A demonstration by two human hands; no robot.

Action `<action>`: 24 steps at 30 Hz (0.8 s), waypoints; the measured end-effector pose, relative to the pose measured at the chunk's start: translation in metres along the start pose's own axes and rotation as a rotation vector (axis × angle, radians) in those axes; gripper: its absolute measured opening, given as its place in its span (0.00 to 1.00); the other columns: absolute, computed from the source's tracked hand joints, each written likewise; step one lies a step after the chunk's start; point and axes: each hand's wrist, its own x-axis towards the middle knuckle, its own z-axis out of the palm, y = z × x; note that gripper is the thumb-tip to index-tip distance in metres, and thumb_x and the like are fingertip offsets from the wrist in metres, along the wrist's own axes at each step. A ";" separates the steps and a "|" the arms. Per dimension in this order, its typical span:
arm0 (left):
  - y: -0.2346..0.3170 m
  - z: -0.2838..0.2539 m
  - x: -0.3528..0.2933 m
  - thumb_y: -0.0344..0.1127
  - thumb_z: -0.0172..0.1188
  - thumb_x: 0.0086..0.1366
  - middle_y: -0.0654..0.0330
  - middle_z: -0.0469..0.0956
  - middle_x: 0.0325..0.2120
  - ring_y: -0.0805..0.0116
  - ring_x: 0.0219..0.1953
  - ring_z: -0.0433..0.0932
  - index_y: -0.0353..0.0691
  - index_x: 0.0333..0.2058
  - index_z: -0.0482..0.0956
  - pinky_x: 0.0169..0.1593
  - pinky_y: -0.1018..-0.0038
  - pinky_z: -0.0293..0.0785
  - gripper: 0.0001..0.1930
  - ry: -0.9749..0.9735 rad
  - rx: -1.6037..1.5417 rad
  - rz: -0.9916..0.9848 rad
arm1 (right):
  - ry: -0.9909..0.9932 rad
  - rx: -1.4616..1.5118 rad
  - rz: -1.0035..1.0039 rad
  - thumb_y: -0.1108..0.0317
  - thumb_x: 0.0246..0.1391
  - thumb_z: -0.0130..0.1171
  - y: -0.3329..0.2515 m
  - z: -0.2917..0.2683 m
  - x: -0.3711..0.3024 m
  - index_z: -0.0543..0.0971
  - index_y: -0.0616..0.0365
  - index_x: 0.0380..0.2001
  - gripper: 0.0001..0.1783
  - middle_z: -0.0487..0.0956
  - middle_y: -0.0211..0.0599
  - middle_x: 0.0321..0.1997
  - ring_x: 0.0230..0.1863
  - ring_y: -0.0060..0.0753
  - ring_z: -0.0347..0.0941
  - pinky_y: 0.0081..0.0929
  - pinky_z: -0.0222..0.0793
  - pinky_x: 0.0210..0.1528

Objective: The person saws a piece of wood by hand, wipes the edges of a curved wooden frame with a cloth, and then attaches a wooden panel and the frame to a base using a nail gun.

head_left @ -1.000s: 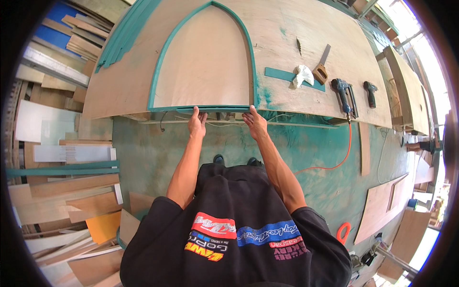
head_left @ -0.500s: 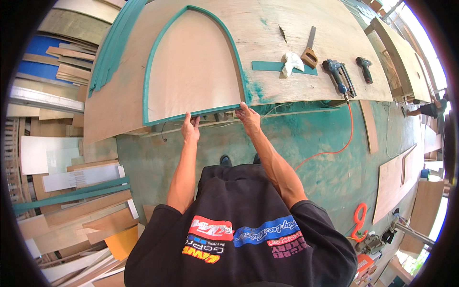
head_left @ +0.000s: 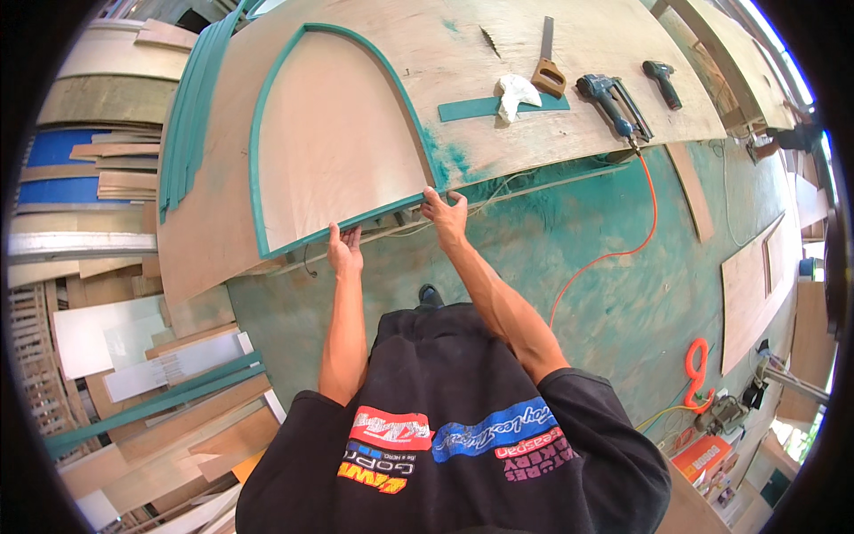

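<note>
— Looking down at the near edge: what do the hands have hold of?

— Both grip the straight bottom edge of the arch-shaped plywood panel with a teal painted rim (head_left: 334, 142). The left hand (head_left: 344, 251) has its fingers (head_left: 351, 236) curled up onto that edge; the right hand (head_left: 445, 216) has its fingers (head_left: 438, 198) bent over the panel's lower right corner, thumb spread to the side. Both hands are closed on the panel.

— And where does the panel lie?

— Flat on the large pale plywood worktop (head_left: 587, 107), its straight edge along the worktop's near edge, its curved top pointing away from the person.

— Any containers?

— An orange box (head_left: 703, 458) sits on the floor at lower right; what it holds I cannot tell.

— Materials and shapes, then?

— The panel's face is bare, smooth, light-brown wood; only the narrow rim is teal. The worktop is smeared with teal paint (head_left: 445, 160) just right of the panel. Further off lie a flat teal strip (head_left: 480, 107) with a crumpled white rag (head_left: 514, 92) on it, a hand saw with a wooden handle (head_left: 544, 62), a dark nail gun (head_left: 609, 100) trailing an orange hose (head_left: 623, 240) down to the floor, and a dark cordless drill (head_left: 663, 82). Long teal strips (head_left: 191, 116) are stacked along the worktop's left edge. The floor (head_left: 569, 267) is teal-stained — rough and patchy — and plywood offcuts (head_left: 133, 374) are piled at left.
</note>
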 end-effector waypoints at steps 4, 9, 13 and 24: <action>0.000 0.002 -0.003 0.47 0.62 0.71 0.42 0.66 0.55 0.47 0.62 0.68 0.20 0.60 0.60 0.68 0.54 0.71 0.35 -0.033 0.007 0.015 | 0.132 0.012 -0.121 0.63 0.54 0.75 0.000 0.015 -0.019 0.66 0.60 0.54 0.33 0.80 0.38 0.33 0.30 0.24 0.76 0.23 0.74 0.30; 0.006 -0.008 0.004 0.47 0.61 0.71 0.43 0.66 0.57 0.47 0.62 0.68 0.23 0.60 0.61 0.70 0.53 0.68 0.34 -0.028 0.025 0.010 | 0.154 -0.082 -0.142 0.61 0.54 0.75 0.009 0.016 -0.017 0.69 0.59 0.51 0.30 0.84 0.37 0.30 0.28 0.21 0.76 0.21 0.71 0.31; 0.008 -0.011 0.004 0.48 0.62 0.71 0.43 0.67 0.56 0.48 0.61 0.68 0.23 0.59 0.62 0.69 0.53 0.69 0.33 -0.019 0.035 0.002 | 0.135 -0.094 -0.127 0.56 0.52 0.76 0.009 0.011 -0.015 0.72 0.59 0.51 0.30 0.84 0.36 0.30 0.30 0.22 0.77 0.24 0.72 0.34; 0.003 -0.010 0.009 0.47 0.60 0.72 0.40 0.57 0.64 0.45 0.69 0.58 0.22 0.64 0.54 0.74 0.50 0.60 0.38 -0.037 0.030 0.011 | 0.064 -0.127 -0.163 0.60 0.49 0.78 0.004 -0.005 -0.010 0.65 0.64 0.56 0.40 0.84 0.43 0.38 0.38 0.26 0.80 0.22 0.76 0.38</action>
